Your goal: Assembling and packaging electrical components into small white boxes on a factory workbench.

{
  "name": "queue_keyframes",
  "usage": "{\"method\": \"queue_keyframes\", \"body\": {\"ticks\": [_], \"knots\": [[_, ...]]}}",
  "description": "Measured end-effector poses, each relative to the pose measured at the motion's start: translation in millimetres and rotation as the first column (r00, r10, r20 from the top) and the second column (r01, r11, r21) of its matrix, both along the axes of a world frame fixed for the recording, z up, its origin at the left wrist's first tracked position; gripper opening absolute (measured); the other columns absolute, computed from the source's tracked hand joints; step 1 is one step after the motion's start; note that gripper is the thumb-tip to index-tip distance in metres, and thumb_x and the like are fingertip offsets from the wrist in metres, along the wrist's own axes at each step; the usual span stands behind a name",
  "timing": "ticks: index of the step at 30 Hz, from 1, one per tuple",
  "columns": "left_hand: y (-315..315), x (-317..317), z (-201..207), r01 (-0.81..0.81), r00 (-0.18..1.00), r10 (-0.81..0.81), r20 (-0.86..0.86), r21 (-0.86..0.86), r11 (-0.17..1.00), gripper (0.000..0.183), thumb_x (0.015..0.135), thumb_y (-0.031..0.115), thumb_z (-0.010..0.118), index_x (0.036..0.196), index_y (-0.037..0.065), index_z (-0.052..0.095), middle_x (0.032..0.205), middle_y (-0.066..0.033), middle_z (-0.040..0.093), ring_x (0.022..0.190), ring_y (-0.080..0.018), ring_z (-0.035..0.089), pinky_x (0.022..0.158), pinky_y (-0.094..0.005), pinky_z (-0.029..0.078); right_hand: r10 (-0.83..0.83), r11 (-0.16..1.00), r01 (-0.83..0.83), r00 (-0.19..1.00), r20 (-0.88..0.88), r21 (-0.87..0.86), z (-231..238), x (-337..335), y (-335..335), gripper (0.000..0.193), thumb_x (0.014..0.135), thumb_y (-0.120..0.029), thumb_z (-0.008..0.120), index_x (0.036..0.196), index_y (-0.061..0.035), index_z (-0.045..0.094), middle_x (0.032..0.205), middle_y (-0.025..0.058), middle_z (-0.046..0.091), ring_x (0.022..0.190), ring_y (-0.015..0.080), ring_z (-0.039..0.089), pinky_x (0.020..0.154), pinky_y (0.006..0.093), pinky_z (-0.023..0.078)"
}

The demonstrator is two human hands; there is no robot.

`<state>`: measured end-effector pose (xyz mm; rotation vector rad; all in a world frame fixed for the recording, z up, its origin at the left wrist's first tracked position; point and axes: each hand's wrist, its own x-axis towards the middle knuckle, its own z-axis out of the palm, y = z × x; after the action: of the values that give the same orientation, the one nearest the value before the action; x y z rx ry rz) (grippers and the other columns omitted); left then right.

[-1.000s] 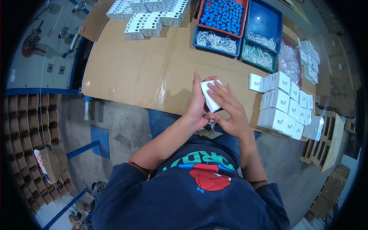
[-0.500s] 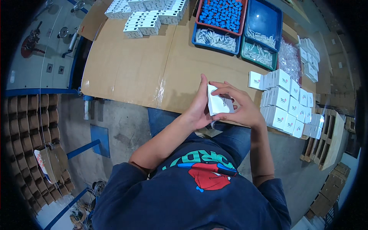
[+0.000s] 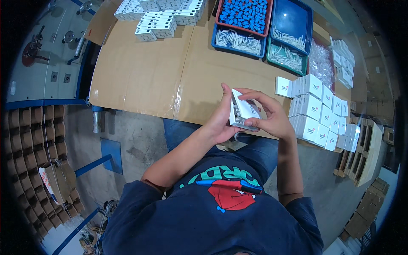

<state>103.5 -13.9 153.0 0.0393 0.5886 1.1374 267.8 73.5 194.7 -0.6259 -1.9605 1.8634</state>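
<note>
Over the table's near edge I hold a small white box (image 3: 250, 111) between both hands. My left hand (image 3: 220, 119) cups its left side, with the thumb stretched up along it. My right hand (image 3: 272, 115) grips the box from the right, fingers over the top edge and thumb at the lower edge. A gap shows along the left part of the box, with small pale and greyish things inside that I cannot make out. To the right of my hands stand stacked white boxes (image 3: 312, 107) of a similar look, with small red marks.
The cardboard-covered table (image 3: 140, 80) carries stacked white blocks (image 3: 163, 25) at the far left. Farther back stand a red tray (image 3: 216, 21) of blue pieces, blue trays (image 3: 293, 19) and a green tray (image 3: 304, 68) with small white pieces. Bubble wrap (image 3: 319, 63) lies beside them.
The white box has come open along its left part, baring its inside. My right fingers have shifted slightly right with the white panel; my left hand has stayed nearly still.
</note>
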Motion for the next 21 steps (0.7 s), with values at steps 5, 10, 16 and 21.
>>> {"method": "queue_keyframes", "body": {"ticks": [5, 10, 16, 21], "knots": [[1, 1, 2, -0.003, 1.0, 0.003, -0.002, 0.01, 1.0, 0.098, 0.091, 0.088, 0.022, 0.14, 0.008, 0.051, 0.119, -0.0158, 0.067, 0.11, -0.0316, 0.07, 0.088, -0.0439, 0.063, -0.044, 0.997, 0.042, 0.999, 0.031, 0.07, 7, -3, -5, 0.064, 0.077, -0.016, 0.091, 0.135, -0.0079, 0.065, 0.151, 0.0128, 0.056, 0.134, 0.0255, 0.057, 0.109, 0.0387, 0.048], [1, 0, 7, -0.014, 0.999, 0.013, -0.05, -0.029, 0.999, 0.093, 0.094, 0.087, 0.02, 0.144, 0.013, 0.047, 0.117, -0.0102, 0.067, 0.106, -0.0244, 0.07, 0.084, -0.0377, 0.061, -0.04, 0.953, 0.017, 0.997, 0.068, 0.302, 18, -4, -8, 0.07, 0.076, -0.023, 0.091, 0.14, -0.0087, 0.066, 0.15, 0.0141, 0.056, 0.135, 0.0299, 0.057, 0.109, 0.0398, 0.047], [1, 1, 12, -0.022, 0.996, 0.019, -0.083, -0.042, 0.999, 0.092, 0.095, 0.086, 0.021, 0.143, 0.012, 0.048, 0.114, -0.0108, 0.069, 0.102, -0.0243, 0.071, 0.081, -0.0372, 0.061, -0.012, 0.946, -0.016, 0.996, 0.085, 0.325, 10, -5, -7, 0.071, 0.075, -0.022, 0.091, 0.14, -0.0093, 0.067, 0.149, 0.015, 0.056, 0.136, 0.0323, 0.056, 0.112, 0.0416, 0.044], [1, 2, 12, -0.043, 0.994, 0.037, -0.106, -0.056, 0.997, 0.094, 0.094, 0.087, 0.022, 0.14, 0.011, 0.049, 0.112, -0.0134, 0.069, 0.099, -0.0268, 0.073, 0.076, -0.0369, 0.062, 0.005, 0.95, -0.026, 0.998, 0.068, 0.312, 6, -6, -8, 0.07, 0.075, -0.021, 0.091, 0.139, -0.0097, 0.067, 0.149, 0.0144, 0.056, 0.136, 0.0316, 0.056, 0.111, 0.041, 0.045]]}}
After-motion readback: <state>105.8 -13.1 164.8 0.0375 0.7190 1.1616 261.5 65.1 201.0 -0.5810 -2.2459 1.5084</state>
